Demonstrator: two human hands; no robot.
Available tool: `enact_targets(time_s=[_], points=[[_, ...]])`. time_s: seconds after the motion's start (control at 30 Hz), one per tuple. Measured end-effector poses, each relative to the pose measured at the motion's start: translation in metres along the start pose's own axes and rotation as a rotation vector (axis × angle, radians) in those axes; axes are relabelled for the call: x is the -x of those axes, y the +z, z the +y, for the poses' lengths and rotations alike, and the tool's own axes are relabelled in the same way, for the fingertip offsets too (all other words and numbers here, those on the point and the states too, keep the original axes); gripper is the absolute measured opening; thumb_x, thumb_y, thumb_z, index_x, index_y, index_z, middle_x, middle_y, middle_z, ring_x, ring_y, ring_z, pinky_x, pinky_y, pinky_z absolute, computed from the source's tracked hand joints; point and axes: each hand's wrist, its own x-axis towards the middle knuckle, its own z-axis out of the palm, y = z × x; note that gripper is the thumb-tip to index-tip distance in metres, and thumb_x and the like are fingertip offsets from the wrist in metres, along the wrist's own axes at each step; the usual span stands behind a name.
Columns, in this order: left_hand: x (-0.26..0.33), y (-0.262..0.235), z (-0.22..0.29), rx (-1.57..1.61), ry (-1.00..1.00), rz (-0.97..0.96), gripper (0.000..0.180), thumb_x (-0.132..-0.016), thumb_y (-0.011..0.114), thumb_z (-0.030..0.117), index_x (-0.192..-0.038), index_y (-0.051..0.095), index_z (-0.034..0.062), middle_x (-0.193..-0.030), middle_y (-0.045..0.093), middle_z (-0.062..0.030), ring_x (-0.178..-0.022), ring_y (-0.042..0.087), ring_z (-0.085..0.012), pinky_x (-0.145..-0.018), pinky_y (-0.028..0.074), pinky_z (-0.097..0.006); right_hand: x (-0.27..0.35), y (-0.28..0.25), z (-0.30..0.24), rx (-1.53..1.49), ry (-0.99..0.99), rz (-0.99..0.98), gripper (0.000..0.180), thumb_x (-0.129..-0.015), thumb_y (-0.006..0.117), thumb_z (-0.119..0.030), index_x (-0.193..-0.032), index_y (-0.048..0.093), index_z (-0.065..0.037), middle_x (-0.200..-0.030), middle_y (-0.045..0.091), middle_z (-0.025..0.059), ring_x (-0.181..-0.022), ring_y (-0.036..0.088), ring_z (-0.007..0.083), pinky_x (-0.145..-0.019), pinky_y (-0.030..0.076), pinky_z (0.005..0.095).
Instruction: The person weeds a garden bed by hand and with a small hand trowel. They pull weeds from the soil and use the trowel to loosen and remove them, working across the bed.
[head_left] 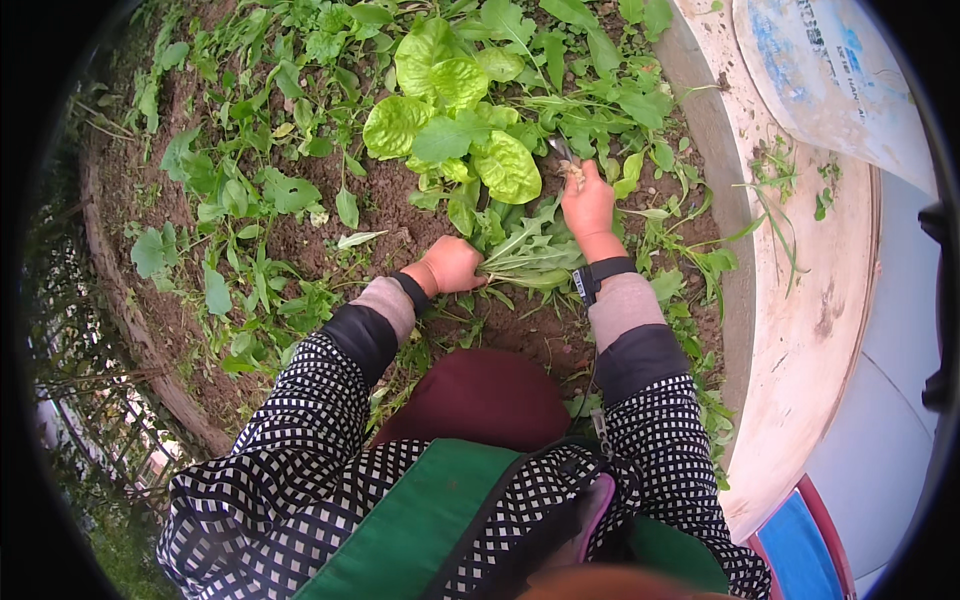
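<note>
My left hand (452, 265) is closed around the stem ends of a bunch of long, jagged green leaves (535, 255), which fan out toward the right. My right hand (588, 205) is closed too, just right of the bunch. Beyond its fingers shows a small tool with a grey metal blade (559, 147); its exact kind is hard to make out. A pale, dirt-coloured bit sits at the fingertips. Between and beyond both hands grows a lettuce-like plant (455, 85) with broad, crinkled, light green leaves.
Weeds and leafy greens (290, 190) cover the brown soil (390, 225). A concrete edge (735, 270) curves along the right side, with a pale board (800, 330) and a whitish sack (820, 80) beside it. Blue cloth or plastic (800, 545) lies lower right.
</note>
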Motion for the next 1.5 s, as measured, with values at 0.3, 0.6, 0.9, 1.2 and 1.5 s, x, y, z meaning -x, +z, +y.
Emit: enact_targets(time_s=[0.3, 0.6, 0.9, 1.2, 1.5], points=[[-0.002, 0.014, -0.015, 0.107, 0.043, 0.204, 0.031, -0.059, 0.066, 0.035, -0.056, 0.059, 0.0044, -0.055, 0.055, -0.0150, -0.055, 0.056, -0.0340, -0.055, 0.047, -0.041, 0.019, -0.040, 0.010, -0.161, -0.078, -0.121, 0.021, -0.080, 0.055, -0.012, -0.101, 0.058, -0.008, -0.077, 0.061, 0.0207, -0.073, 0.060, 0.0365, -0.063, 0.049, 0.0383], [-0.001, 0.009, -0.014, 0.136, 0.043, 0.185, 0.031, -0.060, 0.066, 0.035, -0.056, 0.059, 0.0045, -0.055, 0.055, -0.0147, -0.055, 0.056, -0.0340, -0.055, 0.047, -0.040, 0.018, -0.034, -0.048, 0.058, -0.040, -0.207, 0.019, -0.078, 0.053, -0.009, -0.095, 0.057, -0.004, -0.077, 0.061, 0.0204, -0.074, 0.060, 0.0373, -0.068, 0.048, 0.0445], [-0.002, 0.007, -0.010, 0.130, 0.016, 0.184, 0.031, -0.060, 0.066, 0.035, -0.057, 0.060, 0.0043, -0.056, 0.056, -0.0153, -0.057, 0.056, -0.0340, -0.056, 0.047, -0.041, -0.004, 0.051, -0.048, -0.283, 0.047, 0.036, 0.020, -0.078, 0.053, -0.011, -0.095, 0.056, -0.001, -0.080, 0.062, 0.0209, -0.078, 0.060, 0.0369, -0.068, 0.047, 0.0402], [-0.002, 0.014, -0.013, 0.113, 0.006, 0.255, 0.030, -0.060, 0.067, 0.033, -0.057, 0.060, 0.0033, -0.056, 0.055, -0.0162, -0.056, 0.056, -0.0343, -0.056, 0.048, -0.040, 0.005, 0.015, -0.020, -1.059, 0.343, -0.160, 0.016, -0.083, 0.053, -0.012, -0.094, 0.060, -0.003, -0.075, 0.062, 0.0060, -0.061, 0.058, 0.0176, -0.057, 0.047, 0.0286], [0.003, -0.002, 0.016, -0.039, -0.084, 0.248, 0.030, -0.066, 0.065, 0.036, -0.062, 0.061, 0.0061, -0.059, 0.058, -0.0135, -0.060, 0.059, -0.0312, -0.058, 0.049, -0.039, 0.071, -0.074, -0.022, -0.201, 0.059, -0.204, 0.022, -0.078, 0.058, -0.016, -0.096, 0.060, -0.002, -0.081, 0.062, 0.0178, -0.074, 0.061, 0.0287, -0.067, 0.047, 0.0343]])
